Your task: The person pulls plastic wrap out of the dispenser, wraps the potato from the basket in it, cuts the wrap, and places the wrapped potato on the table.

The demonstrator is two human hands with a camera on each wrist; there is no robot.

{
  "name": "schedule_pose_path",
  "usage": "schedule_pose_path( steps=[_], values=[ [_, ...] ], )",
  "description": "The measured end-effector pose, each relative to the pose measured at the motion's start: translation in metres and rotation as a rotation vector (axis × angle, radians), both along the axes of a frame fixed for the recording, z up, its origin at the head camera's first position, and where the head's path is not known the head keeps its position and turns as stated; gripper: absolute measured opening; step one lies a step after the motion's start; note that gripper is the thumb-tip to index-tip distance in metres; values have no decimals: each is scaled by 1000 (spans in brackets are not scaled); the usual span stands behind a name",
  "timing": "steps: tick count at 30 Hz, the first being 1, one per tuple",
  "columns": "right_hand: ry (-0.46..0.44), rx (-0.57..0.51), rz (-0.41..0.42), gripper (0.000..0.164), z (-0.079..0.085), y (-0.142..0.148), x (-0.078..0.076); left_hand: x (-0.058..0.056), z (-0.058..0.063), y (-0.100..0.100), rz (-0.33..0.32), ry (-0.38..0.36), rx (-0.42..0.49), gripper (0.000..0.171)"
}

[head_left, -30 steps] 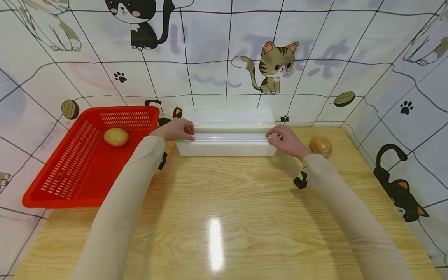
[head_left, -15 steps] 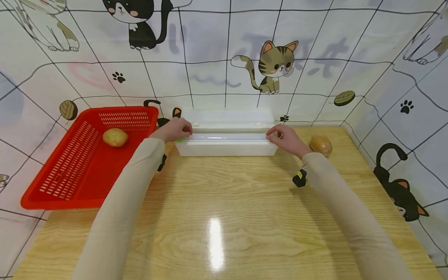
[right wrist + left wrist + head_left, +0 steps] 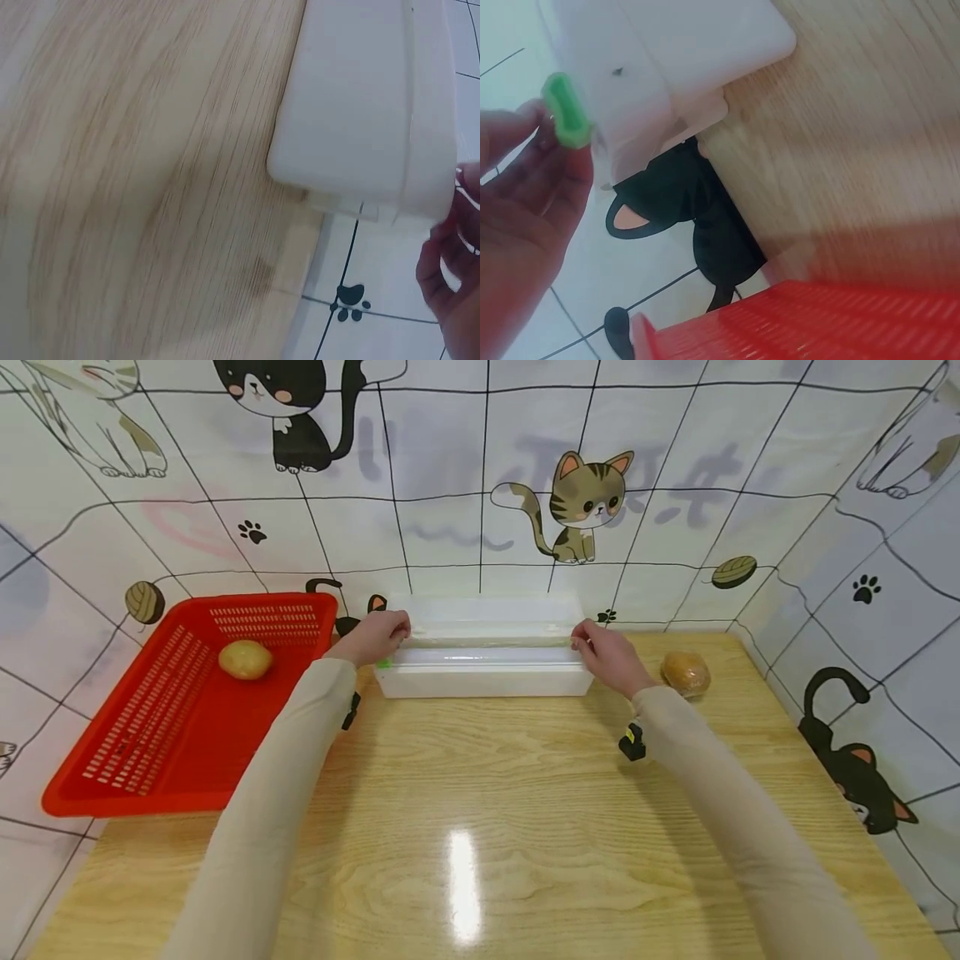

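Observation:
A long white cling film dispenser box (image 3: 487,683) stands at the back of the table with its lid (image 3: 487,612) raised. Clear cling film (image 3: 480,657) shows as a shiny strip along its top. My left hand (image 3: 371,637) is at the box's left end, pinching the film's edge beside a small green end piece (image 3: 568,111). At the right end my right hand (image 3: 611,653) pinches the other side of the film, thumb against fingers. The film between the hands is faint. In the right wrist view, the fingers (image 3: 442,262) are partly cut off by the frame edge.
A red plastic basket (image 3: 187,777) stands on the left, holding one potato (image 3: 245,659). A round, film-wrapped potato-like item (image 3: 686,673) lies on the wooden table (image 3: 465,793) right of the box. A cat-patterned sheet (image 3: 450,468) rises behind the table.
Both hands have shifted slightly up and back from the strip on top of the box toward the raised lid. The right hand's fingers have drawn closer together. Box, basket and potatoes stay put.

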State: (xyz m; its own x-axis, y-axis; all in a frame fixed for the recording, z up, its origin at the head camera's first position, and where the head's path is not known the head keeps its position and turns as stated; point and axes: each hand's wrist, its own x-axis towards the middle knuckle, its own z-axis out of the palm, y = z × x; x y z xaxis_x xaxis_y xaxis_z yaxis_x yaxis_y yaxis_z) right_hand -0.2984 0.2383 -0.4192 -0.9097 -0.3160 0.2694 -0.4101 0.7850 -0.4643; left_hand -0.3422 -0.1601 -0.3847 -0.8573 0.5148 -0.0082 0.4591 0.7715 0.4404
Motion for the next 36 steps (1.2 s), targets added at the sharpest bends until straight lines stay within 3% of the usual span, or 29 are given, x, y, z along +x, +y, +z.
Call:
schedule_pose_path(
  steps=[5, 12, 16, 20, 22, 27, 31, 36],
  values=[
    [49, 19, -93, 18, -2, -11, -3, -2, -4, 0, 32, 21, 39, 12],
    [70, -44, -165, 18, 0, -18, -6, -3, 0, 3, 70, -19, 63, 12],
    [24, -194, -157, 19, 6, -20, -10, -1, 6, 3, 68, -27, 66, 13],
    [-112, -411, -108, 21, 15, -21, -13, -1, 11, 3, 52, -22, 76, 14],
    [-182, -470, -82, 23, 20, -19, -13, -2, 13, 3, 50, -15, 73, 14],
    [-260, -389, 4, 32, 32, -11, -9, -3, 21, 3, 73, -23, 91, 14],
    [-214, -291, 39, 27, 36, -8, -9, -4, 27, 3, 80, -46, 124, 15],
    [-166, -244, 38, 21, 39, -4, -8, -3, 30, 5, 83, -75, 165, 15]
  ],
)
